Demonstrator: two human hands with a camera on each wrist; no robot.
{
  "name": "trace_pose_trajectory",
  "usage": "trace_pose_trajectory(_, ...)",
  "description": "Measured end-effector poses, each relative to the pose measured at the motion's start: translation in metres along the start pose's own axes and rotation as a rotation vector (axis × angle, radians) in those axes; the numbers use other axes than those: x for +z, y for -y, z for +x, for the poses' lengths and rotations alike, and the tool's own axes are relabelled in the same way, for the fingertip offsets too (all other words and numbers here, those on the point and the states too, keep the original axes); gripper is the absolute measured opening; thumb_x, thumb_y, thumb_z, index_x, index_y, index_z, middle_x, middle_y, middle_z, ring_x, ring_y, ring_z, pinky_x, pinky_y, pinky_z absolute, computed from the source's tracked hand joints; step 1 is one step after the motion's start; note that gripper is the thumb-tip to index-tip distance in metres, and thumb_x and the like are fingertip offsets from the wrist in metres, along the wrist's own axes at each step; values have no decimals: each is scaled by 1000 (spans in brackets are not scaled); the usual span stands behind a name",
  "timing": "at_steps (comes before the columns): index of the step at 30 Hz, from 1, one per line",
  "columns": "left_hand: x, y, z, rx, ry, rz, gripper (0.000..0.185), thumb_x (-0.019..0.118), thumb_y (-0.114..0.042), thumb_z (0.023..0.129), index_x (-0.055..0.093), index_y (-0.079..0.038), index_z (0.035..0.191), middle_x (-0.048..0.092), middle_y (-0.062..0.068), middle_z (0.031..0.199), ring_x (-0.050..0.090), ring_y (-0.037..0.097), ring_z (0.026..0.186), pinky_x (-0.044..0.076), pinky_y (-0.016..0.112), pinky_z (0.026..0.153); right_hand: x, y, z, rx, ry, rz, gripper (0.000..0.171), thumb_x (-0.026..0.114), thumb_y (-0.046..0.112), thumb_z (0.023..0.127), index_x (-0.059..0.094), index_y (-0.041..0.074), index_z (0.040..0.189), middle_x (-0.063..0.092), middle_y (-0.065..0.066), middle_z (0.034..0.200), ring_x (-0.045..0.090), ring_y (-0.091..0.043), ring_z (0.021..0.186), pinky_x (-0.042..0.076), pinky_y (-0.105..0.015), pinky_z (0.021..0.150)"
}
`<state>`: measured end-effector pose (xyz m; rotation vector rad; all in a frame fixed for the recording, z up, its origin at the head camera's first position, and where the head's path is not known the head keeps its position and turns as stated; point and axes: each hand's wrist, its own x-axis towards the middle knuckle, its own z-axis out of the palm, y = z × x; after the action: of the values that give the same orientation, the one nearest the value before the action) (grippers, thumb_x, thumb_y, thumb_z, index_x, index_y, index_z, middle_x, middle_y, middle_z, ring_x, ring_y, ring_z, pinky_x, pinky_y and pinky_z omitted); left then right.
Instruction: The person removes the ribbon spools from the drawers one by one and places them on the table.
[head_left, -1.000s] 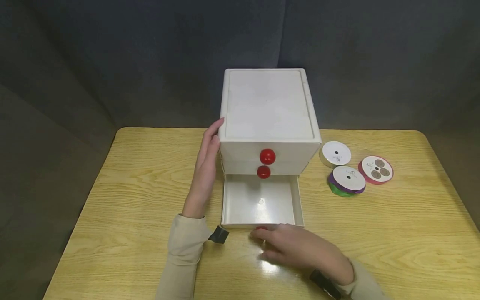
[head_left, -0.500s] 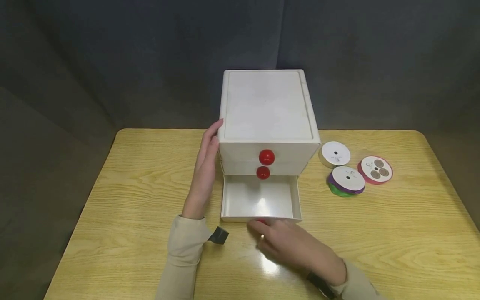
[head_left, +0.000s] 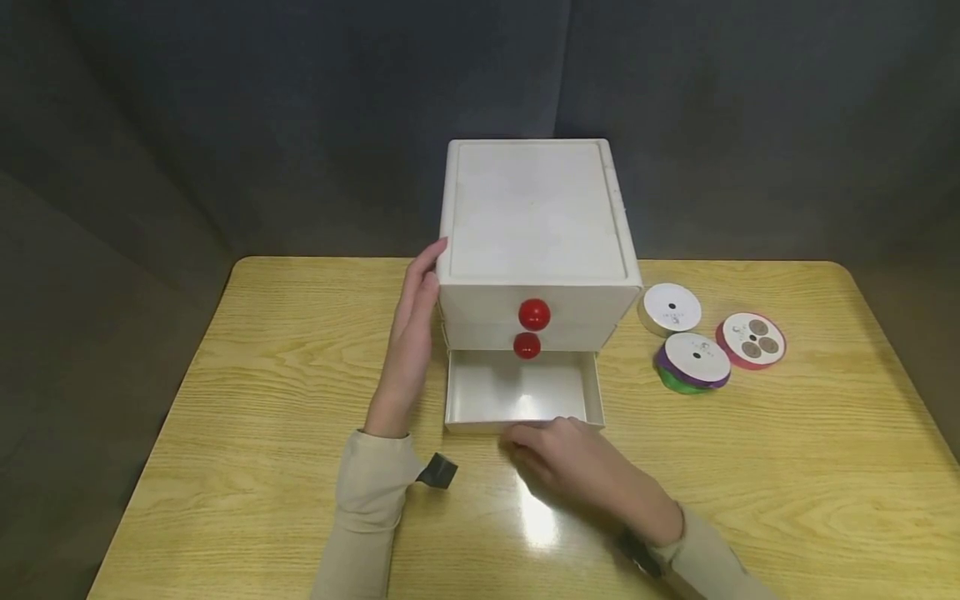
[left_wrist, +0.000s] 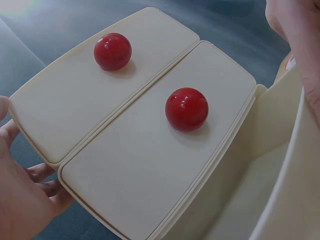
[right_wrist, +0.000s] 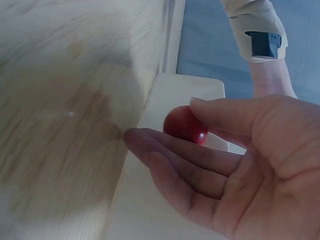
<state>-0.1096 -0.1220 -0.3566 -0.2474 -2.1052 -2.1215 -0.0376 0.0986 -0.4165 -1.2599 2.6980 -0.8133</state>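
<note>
A white drawer unit (head_left: 534, 212) with red ball knobs stands at the table's back. Its lowest drawer (head_left: 474, 427) is pulled partway out, and its visible floor is bare. My left hand (head_left: 407, 350) rests along the unit's left side, fingers extended and fingertips at the top edge. In front of the drawer, my right hand (head_left: 581, 462) pinches the drawer's red knob (right_wrist: 181, 125), thumb on one side. The other fingers extend past the knob in the right wrist view. Both upper drawers are pushed in, with their knobs (left_wrist: 186, 110) showing in the left wrist view.
To the right of the unit lie several ribbon spools: a white one (head_left: 671, 307), a pink-edged one (head_left: 752, 340), and a purple one (head_left: 697, 357) over a green one (head_left: 675, 383). A dark curtain (head_left: 337, 125) hangs behind the wooden table (head_left: 262, 400).
The lowest drawer has slid some way inward, toward the unit, and my right hand has moved forward with it. My left hand stays in place on the unit's side.
</note>
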Motion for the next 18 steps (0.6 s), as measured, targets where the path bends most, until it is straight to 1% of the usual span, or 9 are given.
trace_pose_trajectory(7,0,1,1,7,1,0,51,33,-40,111,38,-23,159,35,-11,163,29,6,150,21,42,124,0,-10,3,29,-7,60,15,68,11,99,75,10,113,77,2,98,69,-7,83,61,-33,80)
trace_pose_trajectory(12,0,1,1,14,4,-2,51,33,-39,112,38,-22,159,36,-10,163,30,7,150,21,43,124,0,-18,5,63,-3,120,18,66,10,101,74,11,117,73,5,98,66,-7,87,59,-36,86)
trace_pose_trajectory(15,0,1,1,19,6,-6,51,33,-38,112,38,-20,159,36,-9,163,30,7,150,21,42,124,-1,-22,5,76,7,142,20,67,8,101,74,9,120,74,3,102,67,-8,92,59,-38,89)
trace_pose_trajectory(18,0,0,1,17,7,-6,51,32,-39,112,37,-21,159,35,-9,163,30,7,150,22,43,124,-3,-26,6,102,26,179,24,68,8,99,74,9,123,75,1,105,67,-9,92,59,-38,89)
